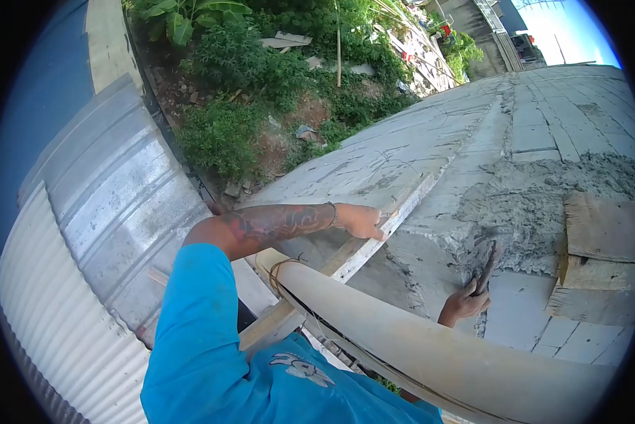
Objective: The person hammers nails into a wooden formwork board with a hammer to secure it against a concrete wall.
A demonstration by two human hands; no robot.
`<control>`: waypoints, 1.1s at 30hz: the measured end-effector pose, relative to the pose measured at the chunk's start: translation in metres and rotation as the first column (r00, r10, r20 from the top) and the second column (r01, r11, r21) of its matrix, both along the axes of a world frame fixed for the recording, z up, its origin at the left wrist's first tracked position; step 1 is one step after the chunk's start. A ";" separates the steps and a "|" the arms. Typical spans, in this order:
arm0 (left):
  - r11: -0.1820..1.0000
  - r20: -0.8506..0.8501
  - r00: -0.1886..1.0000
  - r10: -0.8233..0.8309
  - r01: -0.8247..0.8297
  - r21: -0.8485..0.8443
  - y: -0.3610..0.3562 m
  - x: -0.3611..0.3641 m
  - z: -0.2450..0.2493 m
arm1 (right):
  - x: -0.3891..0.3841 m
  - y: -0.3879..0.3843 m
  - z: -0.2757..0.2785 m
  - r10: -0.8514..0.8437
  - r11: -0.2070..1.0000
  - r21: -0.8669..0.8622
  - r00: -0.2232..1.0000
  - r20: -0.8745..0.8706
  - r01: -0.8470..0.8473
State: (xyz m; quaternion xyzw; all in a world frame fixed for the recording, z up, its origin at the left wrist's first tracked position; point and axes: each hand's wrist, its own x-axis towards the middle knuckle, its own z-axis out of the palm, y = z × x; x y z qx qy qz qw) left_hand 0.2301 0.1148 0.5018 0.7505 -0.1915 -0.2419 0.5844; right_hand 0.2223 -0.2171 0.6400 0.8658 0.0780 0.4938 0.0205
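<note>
My left hand (360, 220) is closed on a long wooden board (408, 205) that lies along the edge of the grey block wall (430, 247). Its fingers curl over the board's edge. Lower right, my right hand (466, 302) grips the handle of a trowel (488, 263), whose blade is close to the wall; the blade's exact outline is hard to make out. Rough wet mortar (519, 205) covers the wall around and beyond the trowel. A thick pale pole (416, 328) crosses between my body and the wall, in front of my right forearm.
Wire (278, 272) is wound around the pole's near end. Timber (271, 326) runs beneath it. Wooden pieces (600, 226) lie against the wall at right. Metal roofing sheets (119, 191) are at left. Far below, bushes (222, 134) and rubble cover a drop beside the wall.
</note>
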 end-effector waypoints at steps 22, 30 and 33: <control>0.987 0.023 0.994 0.108 -0.104 -0.118 0.010 -0.004 0.004 | 0.001 0.004 0.003 0.020 1.000 -0.015 1.000 0.001 -0.020; 0.980 0.074 0.981 0.177 -0.169 -0.100 0.007 -0.011 0.004 | -0.001 -0.002 0.005 0.005 0.998 -0.055 0.999 -0.047 -0.008; 0.975 0.066 0.979 0.194 -0.185 -0.119 0.004 -0.014 0.000 | -0.009 0.006 0.014 0.054 0.997 -0.058 0.994 -0.098 -0.060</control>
